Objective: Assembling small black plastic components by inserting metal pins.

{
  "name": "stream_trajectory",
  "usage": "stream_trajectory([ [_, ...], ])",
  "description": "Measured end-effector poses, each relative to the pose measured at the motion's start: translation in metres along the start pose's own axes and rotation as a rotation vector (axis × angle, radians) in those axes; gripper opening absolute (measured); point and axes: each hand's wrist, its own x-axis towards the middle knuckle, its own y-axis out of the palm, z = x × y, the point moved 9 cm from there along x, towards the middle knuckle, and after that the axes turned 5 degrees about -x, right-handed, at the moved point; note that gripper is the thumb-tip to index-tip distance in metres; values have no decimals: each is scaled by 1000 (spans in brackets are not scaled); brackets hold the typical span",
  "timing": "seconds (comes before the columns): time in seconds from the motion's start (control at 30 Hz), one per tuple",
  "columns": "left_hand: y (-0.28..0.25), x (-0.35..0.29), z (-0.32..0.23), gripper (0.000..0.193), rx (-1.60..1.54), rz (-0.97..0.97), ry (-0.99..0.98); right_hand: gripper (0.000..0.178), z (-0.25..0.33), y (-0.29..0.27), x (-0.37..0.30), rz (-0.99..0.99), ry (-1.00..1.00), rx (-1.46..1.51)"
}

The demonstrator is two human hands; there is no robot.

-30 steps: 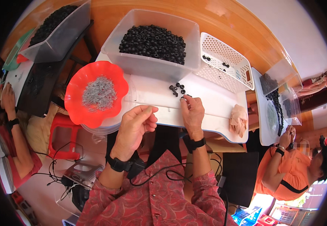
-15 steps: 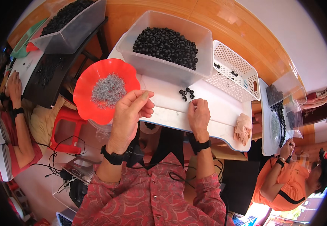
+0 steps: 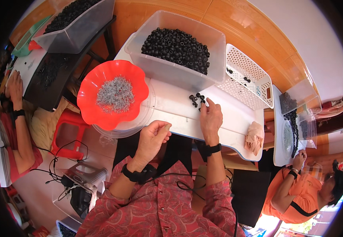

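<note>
At ten o'clock from the left hand (image 3: 148, 141), the red scalloped plastic bowl (image 3: 87, 106) of small silvery pieces (image 3: 115, 95) appears to overhang the white bench (image 3: 167, 96); a forearm knock could spill it. At eleven o'clock from the right hand (image 3: 212, 121), the loose, small, round black parts (image 3: 197, 99) could roll if nudged. The left hand's fingers are pinched together, contents indiscernible; the right hand's, slightly parted, meet the parts' near edge, grip unclear.

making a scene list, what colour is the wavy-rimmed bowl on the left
The bowl is bright red; it shows best in the head view.
</note>
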Motion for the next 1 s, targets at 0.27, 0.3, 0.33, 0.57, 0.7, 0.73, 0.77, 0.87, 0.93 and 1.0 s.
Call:
stream_trajectory([
  [0.27,11,-4,25,23,14,54,-58,21,-7,8,0,8,-6,-33],
  [0.3,12,-4,26,23,22,63,-52,21,-7,7,-1,11,-9,-32],
  [0.33,13,-4,27,24,29,73,-47,19,-7,3,-3,-31,-15,11],
  [0.57,11,4,23,35,-104,56,29,15,37,-5,-48,266,3,602],
  [0.7,14,6,27,37,-285,108,21,17,50,19,-85,563,117,804],
  [0.73,14,5,25,36,-248,127,47,17,51,14,-84,562,118,800],
  [0.77,13,5,26,36,-251,128,46,16,56,9,-83,566,88,770],
  [0.87,10,2,29,33,-309,123,34,15,61,7,-80,569,-7,694],
  [0.93,7,2,32,28,-366,105,0,14,65,3,-78,570,-74,647],
  [1.0,7,2,31,25,-408,93,-6,14,66,6,-79,649,-1,672],
])
